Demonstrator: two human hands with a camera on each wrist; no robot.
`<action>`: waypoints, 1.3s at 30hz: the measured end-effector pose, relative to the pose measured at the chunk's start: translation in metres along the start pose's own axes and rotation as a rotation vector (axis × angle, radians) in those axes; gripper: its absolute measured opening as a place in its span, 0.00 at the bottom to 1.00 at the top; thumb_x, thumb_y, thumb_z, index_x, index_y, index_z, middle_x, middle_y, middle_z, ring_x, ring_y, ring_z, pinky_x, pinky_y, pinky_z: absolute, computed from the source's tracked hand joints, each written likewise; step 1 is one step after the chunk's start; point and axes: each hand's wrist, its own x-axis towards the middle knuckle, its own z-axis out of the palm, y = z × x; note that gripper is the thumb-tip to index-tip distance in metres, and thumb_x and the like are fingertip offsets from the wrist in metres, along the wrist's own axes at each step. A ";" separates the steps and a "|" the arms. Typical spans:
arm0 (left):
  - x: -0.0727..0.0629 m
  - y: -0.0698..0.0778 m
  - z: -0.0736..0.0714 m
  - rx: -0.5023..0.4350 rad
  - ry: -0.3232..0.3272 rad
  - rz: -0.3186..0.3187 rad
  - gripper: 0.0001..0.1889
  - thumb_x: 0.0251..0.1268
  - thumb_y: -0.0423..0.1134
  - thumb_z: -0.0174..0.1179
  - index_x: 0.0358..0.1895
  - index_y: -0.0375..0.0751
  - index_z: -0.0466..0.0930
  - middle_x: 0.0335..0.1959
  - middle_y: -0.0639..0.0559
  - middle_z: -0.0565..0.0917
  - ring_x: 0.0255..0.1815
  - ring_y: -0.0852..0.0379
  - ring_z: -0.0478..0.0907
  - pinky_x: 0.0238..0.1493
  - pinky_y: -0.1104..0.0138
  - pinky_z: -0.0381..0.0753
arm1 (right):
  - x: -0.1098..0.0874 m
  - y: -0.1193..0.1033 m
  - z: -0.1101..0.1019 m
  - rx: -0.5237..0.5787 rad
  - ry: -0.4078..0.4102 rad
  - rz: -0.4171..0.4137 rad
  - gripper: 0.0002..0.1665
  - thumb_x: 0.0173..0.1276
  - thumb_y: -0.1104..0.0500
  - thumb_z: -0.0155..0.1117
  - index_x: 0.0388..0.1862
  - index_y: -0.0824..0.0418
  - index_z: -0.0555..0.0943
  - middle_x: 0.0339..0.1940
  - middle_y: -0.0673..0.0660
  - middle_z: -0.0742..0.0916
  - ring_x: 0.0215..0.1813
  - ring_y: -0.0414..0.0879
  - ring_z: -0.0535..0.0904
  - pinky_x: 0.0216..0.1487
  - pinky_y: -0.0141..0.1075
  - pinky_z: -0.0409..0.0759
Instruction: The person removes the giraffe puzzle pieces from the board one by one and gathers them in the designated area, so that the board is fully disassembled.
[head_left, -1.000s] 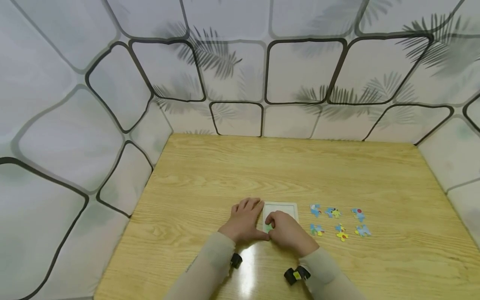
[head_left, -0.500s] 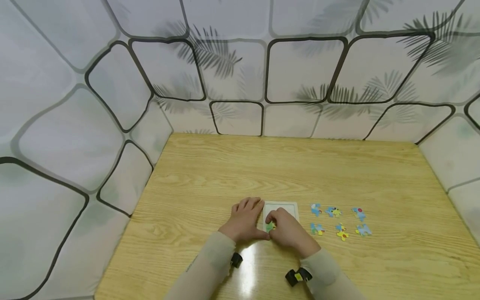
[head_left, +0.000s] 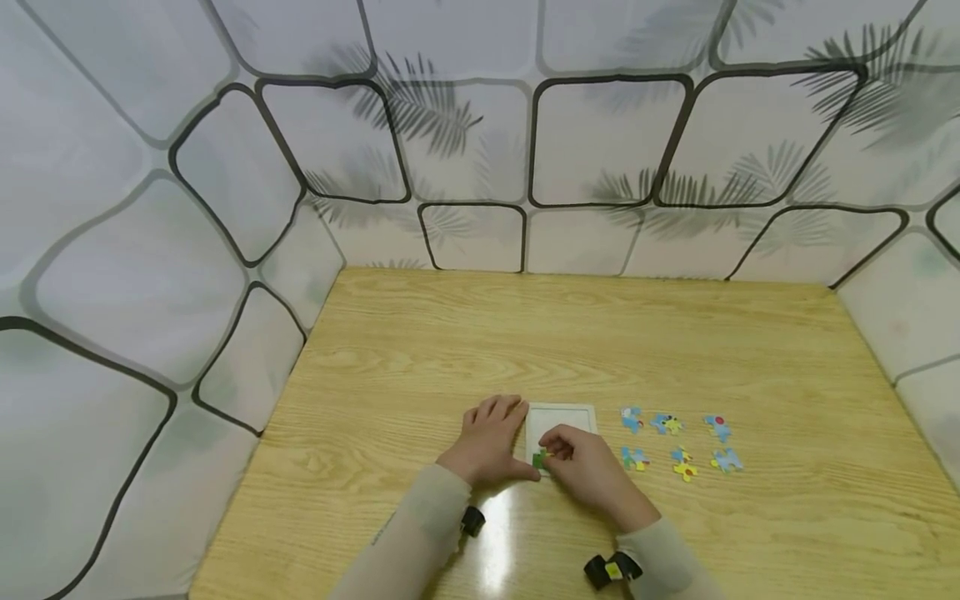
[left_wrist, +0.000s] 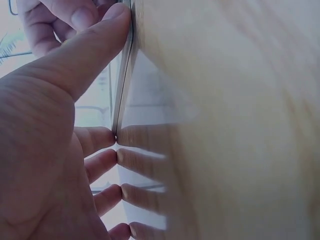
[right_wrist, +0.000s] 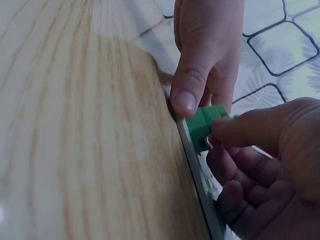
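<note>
A shallow white puzzle tray (head_left: 562,407) lies on the wooden table. My left hand (head_left: 491,442) rests flat beside it, fingers spread, fingertips along its left side and thumb at the near-left corner. In the left wrist view those fingertips (left_wrist: 102,162) touch the table. My right hand (head_left: 588,467) is over the tray, pinching a green jigsaw piece (head_left: 538,459) at that same corner. Seen from the right wrist, the green piece (right_wrist: 201,127) stands tilted up from the tray rim, close to the left thumb (right_wrist: 187,95). The right hand covers part of the tray.
Several loose jigsaw pieces lie in two rows right of the tray, among them a blue one with a red spot (head_left: 717,427) and a yellow and blue one (head_left: 684,467). A patterned cloth wall (head_left: 480,237) borders the table (head_left: 420,333) behind and at the sides.
My right hand has shifted slightly right and nearer, and its fingers have uncurled a little around the green jigsaw piece, whose angle has changed. The left hand stays in place.
</note>
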 end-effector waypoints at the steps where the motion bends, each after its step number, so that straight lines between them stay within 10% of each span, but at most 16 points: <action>1: 0.000 0.000 0.000 0.001 -0.001 -0.001 0.56 0.53 0.69 0.69 0.81 0.48 0.54 0.80 0.52 0.55 0.79 0.47 0.49 0.74 0.46 0.53 | -0.001 0.001 -0.001 0.003 0.000 -0.003 0.07 0.65 0.65 0.69 0.40 0.56 0.85 0.31 0.43 0.85 0.35 0.37 0.79 0.39 0.33 0.78; 17: 0.000 0.001 0.001 -0.010 -0.006 0.003 0.56 0.53 0.70 0.68 0.81 0.49 0.54 0.80 0.52 0.55 0.79 0.47 0.50 0.73 0.47 0.53 | -0.024 0.022 -0.033 0.097 0.040 0.080 0.08 0.68 0.56 0.71 0.45 0.51 0.88 0.38 0.44 0.89 0.41 0.39 0.84 0.45 0.34 0.81; 39: -0.001 0.000 -0.001 -0.041 -0.031 0.005 0.56 0.54 0.69 0.68 0.82 0.49 0.51 0.81 0.51 0.53 0.80 0.46 0.48 0.74 0.46 0.51 | -0.069 0.066 -0.104 0.017 -0.158 0.153 0.10 0.68 0.57 0.70 0.44 0.60 0.85 0.35 0.51 0.85 0.38 0.40 0.80 0.38 0.33 0.79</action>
